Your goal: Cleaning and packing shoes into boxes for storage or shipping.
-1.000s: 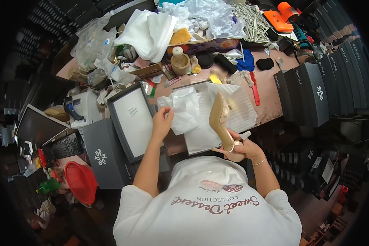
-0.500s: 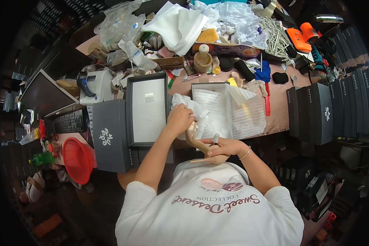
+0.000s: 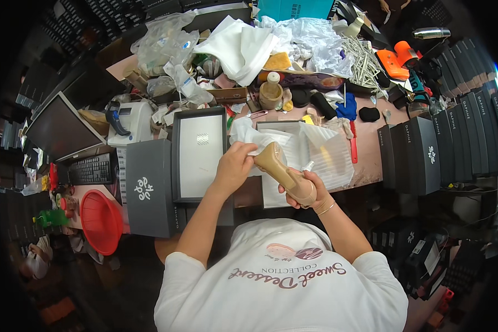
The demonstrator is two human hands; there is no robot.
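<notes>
- While the right hand [image 3: 310, 191] kept its grip closed around the toe end of the beige high-heeled shoe [image 3: 285, 174], the shoe lay tilted above the near edge of the table [image 3: 371, 160], its open back raised toward the left hand [image 3: 235, 166].
- That left hand held its grip narrow, pinched on a crumpled wad of white tissue paper [image 3: 249, 135] right at the shoe's opening; the wad touched the shoe.
- Doing this well probably called for a steady right hand and small pushes of tissue, so the upper kept its shape and did not crease.
- Under both hands lay an open shoebox lined with white tissue [image 3: 321, 155]; holding the shoe over it seemed wise.
- Just to the left stood a black box lid with a pale inside [image 3: 199, 155], and beside it a dark grey closed shoebox [image 3: 146, 188].
- Farther left, a red plastic basin [image 3: 102, 221] sat well apart from the work.
</notes>
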